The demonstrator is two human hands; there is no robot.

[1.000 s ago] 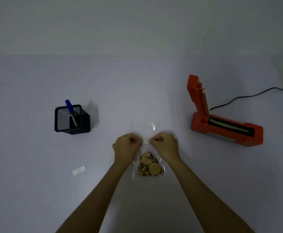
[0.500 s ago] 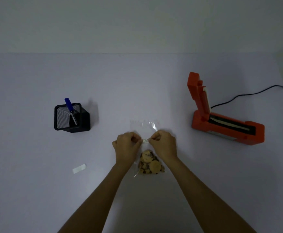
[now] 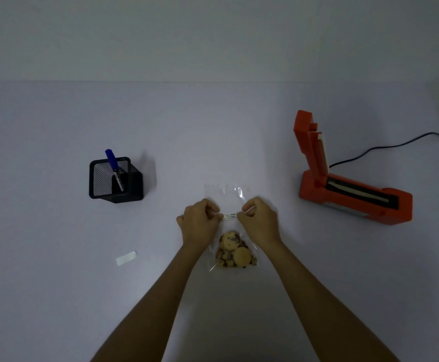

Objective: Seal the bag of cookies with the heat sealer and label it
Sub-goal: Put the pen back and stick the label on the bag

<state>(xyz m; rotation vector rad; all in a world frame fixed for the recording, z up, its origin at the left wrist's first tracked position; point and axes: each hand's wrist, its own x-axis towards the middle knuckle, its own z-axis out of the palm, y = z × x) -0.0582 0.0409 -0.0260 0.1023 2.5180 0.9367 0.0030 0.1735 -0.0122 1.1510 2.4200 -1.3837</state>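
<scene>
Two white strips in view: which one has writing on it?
The label pinched between the left hand and right hand over the cookie bag. The strip lying on the table looks blank.

Orange heat sealer (image 3: 354,189) with black strip and black cord (image 3: 385,148). Black mesh pen holder (image 3: 115,180), blue-capped pen (image 3: 112,162). Clear bag (image 3: 229,226), tan cookies (image 3: 235,253) with dark chips. White label (image 3: 230,217), white strip (image 3: 126,258). Pale lilac-grey tabletop (image 3: 56,296).

2 hands (image 3: 200,226) (image 3: 261,224) pinching a label (image 3: 230,216) over the cookie bag (image 3: 232,253), orange heat sealer (image 3: 354,189) open alongside.
</scene>
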